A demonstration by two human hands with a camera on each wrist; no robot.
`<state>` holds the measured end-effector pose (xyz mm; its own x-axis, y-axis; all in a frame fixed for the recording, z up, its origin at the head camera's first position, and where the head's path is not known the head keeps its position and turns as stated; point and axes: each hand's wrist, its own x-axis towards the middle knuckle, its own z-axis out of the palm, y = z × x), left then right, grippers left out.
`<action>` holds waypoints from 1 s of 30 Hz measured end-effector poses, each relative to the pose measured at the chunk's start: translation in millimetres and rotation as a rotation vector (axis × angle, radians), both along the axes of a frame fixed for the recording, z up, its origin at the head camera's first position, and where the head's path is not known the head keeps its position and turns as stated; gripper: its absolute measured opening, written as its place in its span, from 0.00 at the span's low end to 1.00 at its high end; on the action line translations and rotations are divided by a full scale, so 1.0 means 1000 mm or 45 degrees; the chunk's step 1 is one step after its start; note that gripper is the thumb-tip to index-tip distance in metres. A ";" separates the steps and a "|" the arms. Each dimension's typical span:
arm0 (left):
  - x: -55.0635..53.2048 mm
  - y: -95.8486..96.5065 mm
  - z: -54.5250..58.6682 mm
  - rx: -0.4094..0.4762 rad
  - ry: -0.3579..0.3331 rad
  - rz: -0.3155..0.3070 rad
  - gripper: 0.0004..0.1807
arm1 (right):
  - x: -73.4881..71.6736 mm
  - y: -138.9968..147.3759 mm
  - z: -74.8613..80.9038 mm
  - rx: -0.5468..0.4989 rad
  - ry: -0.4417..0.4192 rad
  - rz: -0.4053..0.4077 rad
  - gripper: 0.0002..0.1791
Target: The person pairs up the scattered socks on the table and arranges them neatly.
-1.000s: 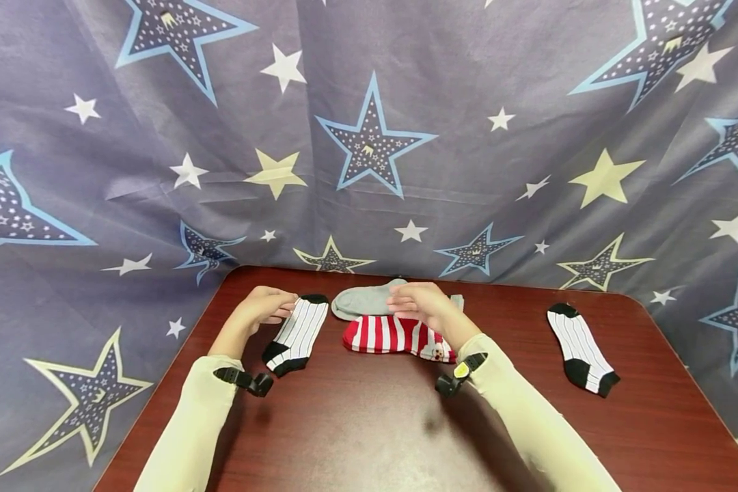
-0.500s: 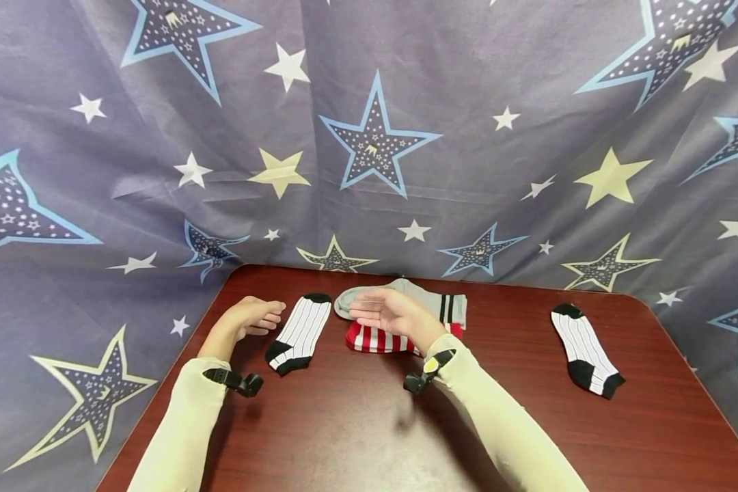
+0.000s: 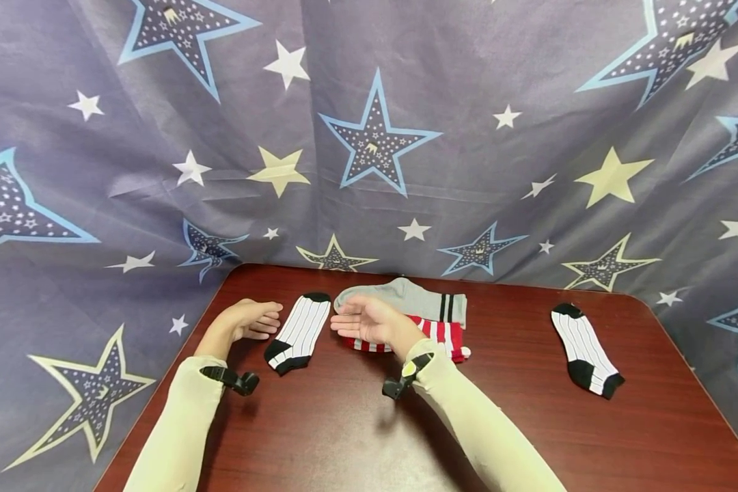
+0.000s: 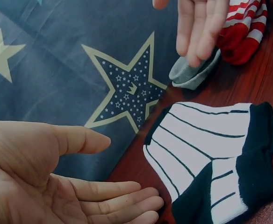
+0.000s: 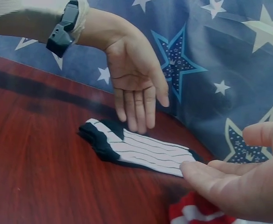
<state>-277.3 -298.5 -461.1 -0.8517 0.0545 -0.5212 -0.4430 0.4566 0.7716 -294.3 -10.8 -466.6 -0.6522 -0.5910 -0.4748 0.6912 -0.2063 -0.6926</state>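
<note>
My left hand (image 3: 251, 320) is held to the left of a white ankle sock (image 3: 301, 329) with black stripes, heel, toe and cuff; the fingers are straight and hold nothing. To that sock's right my right hand (image 3: 372, 320) hovers with fingers extended and palm facing left, also holding nothing. It overlaps a red-and-white striped sock (image 3: 443, 335) and a grey sock (image 3: 427, 301) with two black bands, hiding parts of both. In the left wrist view the white sock (image 4: 206, 144) lies flat between the two hands.
A matching white-and-black sock (image 3: 585, 350) lies alone at the right of the brown table (image 3: 344, 437). A star-patterned cloth (image 3: 467, 89) hangs right behind the table's far edge. Each wrist carries a strapped camera, such as the black one (image 3: 400, 383) on the right.
My right hand has moved left across the red and grey socks, uncovering their right ends. My left hand has drawn back left off the white sock, then stayed nearly still.
</note>
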 end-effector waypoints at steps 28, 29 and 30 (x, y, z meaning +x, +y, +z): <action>0.001 0.003 -0.008 0.090 -0.057 0.091 0.21 | 0.017 -0.029 -0.015 0.019 -0.068 0.009 0.34; 0.002 0.004 -0.008 0.091 -0.060 0.096 0.21 | 0.017 -0.030 -0.016 0.028 -0.059 0.004 0.34; 0.002 0.003 -0.009 0.091 -0.060 0.090 0.22 | 0.017 -0.031 -0.016 0.035 -0.057 -0.003 0.33</action>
<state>-275.8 -295.0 -469.7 -0.8291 0.0335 -0.5580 -0.5091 0.3671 0.7785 -277.2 -42.2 -482.5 -0.6314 -0.5758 -0.5194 0.7211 -0.1897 -0.6664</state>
